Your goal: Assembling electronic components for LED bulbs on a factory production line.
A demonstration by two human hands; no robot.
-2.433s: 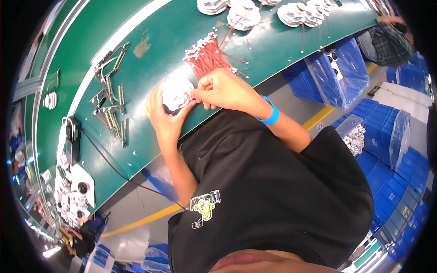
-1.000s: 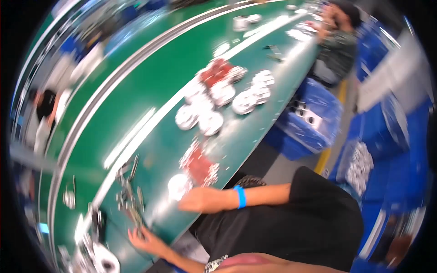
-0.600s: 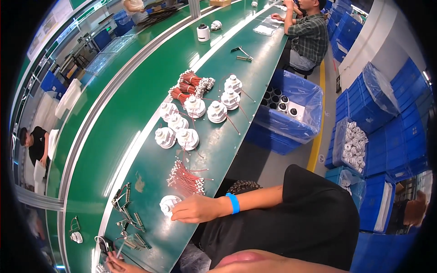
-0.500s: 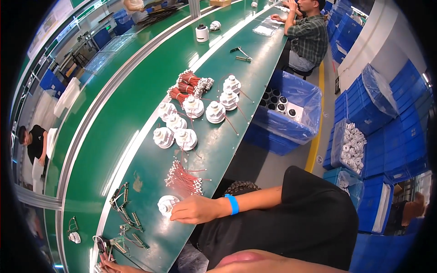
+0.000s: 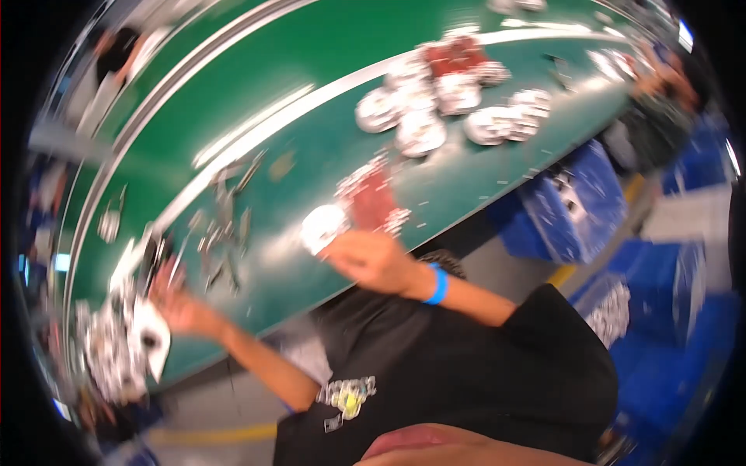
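- The right hand (image 5: 365, 258) has its fingers drawn together and clamped at the near right edge of one white round part (image 5: 324, 227); the blur hides the thumb's exact place.
- That white round part is at the middle of the green bench (image 5: 284, 268), just left of the loose red wires.
- The left hand (image 5: 177, 299) is raised near the left end of the bench, well apart from the white round part; it is too smeared to tell how far its fingers are apart or whether they hold anything.
- One blue wristband (image 5: 437, 284) circles the right wrist.
- One loose spread of red wires (image 5: 371, 200) with white ends lies beside the right hand.
- White assemblies stand farther along the bench: about five in a cluster (image 5: 420, 132) and three in a row (image 5: 489, 126), both blurred.
- Behind the cluster is one red wire heap (image 5: 454, 56); its bundles cannot be counted.
- Thin dark strips (image 5: 221, 233) lie between the two hands, too blurred to count.
- One black box (image 5: 154, 252) is just beyond the left hand, with a pile of white parts (image 5: 113, 349) near it.
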